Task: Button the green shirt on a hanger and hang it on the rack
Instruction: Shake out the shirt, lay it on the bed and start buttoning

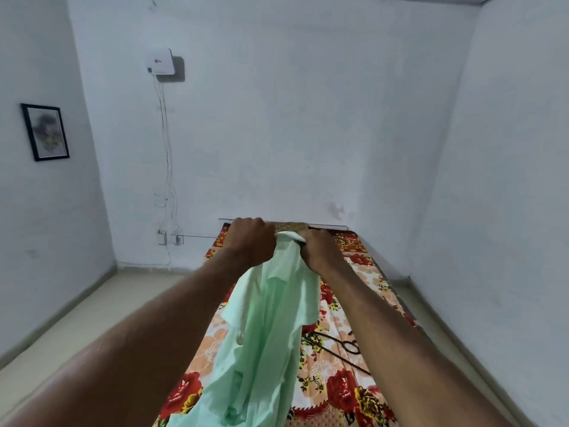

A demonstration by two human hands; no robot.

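Left hand [251,238] bare; right hand [318,249] bare; forearms unsleeved.

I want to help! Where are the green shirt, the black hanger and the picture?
Pale green cloth shirt [264,328], head view, middle folds.
Thin black wire hanger [349,346], head view, loop on bedsheet.
Black-framed wall picture [46,132], head view, centre.

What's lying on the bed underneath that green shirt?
Beside the green shirt, held up by both hands, a dark hanger lies on the floral bedsheet. Whatever lies directly beneath the fabric is hidden.
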